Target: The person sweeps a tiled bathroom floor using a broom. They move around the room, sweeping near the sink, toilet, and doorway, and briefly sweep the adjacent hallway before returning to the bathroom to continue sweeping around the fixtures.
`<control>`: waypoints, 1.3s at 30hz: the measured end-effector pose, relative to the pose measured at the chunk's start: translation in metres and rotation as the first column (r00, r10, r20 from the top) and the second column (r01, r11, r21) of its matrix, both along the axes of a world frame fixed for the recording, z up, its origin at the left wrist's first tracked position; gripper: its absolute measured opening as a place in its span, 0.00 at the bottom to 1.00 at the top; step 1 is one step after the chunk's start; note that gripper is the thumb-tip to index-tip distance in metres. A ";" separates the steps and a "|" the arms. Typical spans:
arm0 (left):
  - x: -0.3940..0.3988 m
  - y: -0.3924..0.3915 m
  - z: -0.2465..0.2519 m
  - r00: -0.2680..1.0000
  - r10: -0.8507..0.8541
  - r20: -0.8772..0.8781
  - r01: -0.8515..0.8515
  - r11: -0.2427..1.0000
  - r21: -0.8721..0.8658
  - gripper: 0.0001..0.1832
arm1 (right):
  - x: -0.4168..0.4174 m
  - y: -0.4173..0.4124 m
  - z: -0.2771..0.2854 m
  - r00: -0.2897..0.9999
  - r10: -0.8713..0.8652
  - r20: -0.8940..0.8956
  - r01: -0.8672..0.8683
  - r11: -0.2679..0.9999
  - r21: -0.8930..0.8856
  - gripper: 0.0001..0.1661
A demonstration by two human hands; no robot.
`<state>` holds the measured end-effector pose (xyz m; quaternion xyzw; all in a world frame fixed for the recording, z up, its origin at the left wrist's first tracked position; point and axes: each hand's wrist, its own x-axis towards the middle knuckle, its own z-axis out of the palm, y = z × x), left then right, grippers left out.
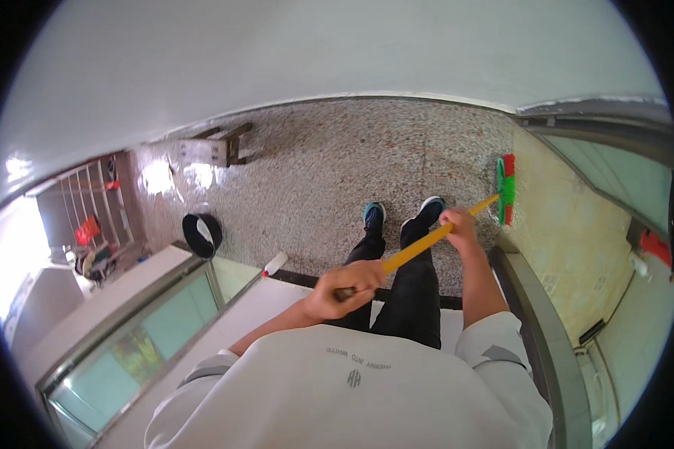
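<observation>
A yellow-handled floor broom or brush slants across my legs. Its red and green bristle head rests on the floor to the right, by the line where speckled terrazzo meets yellowish tile. My left hand is closed around the brown upper end of the handle, close to my waist. Further down the handle, my right hand grips it beside my right shoe. My left shoe stands on the terrazzo floor.
A small wooden stool stands near the white wall. At the left is a black bucket; a white bottle with a red cap is by the threshold. Door frames flank me, and a rack is at the far left.
</observation>
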<state>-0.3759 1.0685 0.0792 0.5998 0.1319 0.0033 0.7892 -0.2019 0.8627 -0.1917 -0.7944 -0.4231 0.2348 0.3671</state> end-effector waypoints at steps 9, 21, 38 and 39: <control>-0.160 0.044 0.100 0.770 0.638 0.030 -0.578 0.676 0.457 0.05 | -0.175 0.252 0.023 0.774 0.634 0.016 -0.633 0.774 -0.009 0.09; -0.197 0.024 0.071 0.882 0.452 -0.132 -0.403 0.870 0.285 0.08 | -0.168 0.150 0.028 0.806 0.589 -0.053 -0.591 0.807 -0.018 0.10; -0.175 0.082 0.132 0.883 0.460 0.095 -0.455 0.786 0.419 0.13 | -0.241 0.262 0.064 0.867 0.459 -0.193 -0.409 0.877 0.253 0.02; -0.173 0.084 0.129 0.897 0.428 0.115 -0.435 0.804 0.404 0.12 | -0.236 0.256 0.067 0.871 0.456 -0.184 -0.407 0.878 0.251 0.02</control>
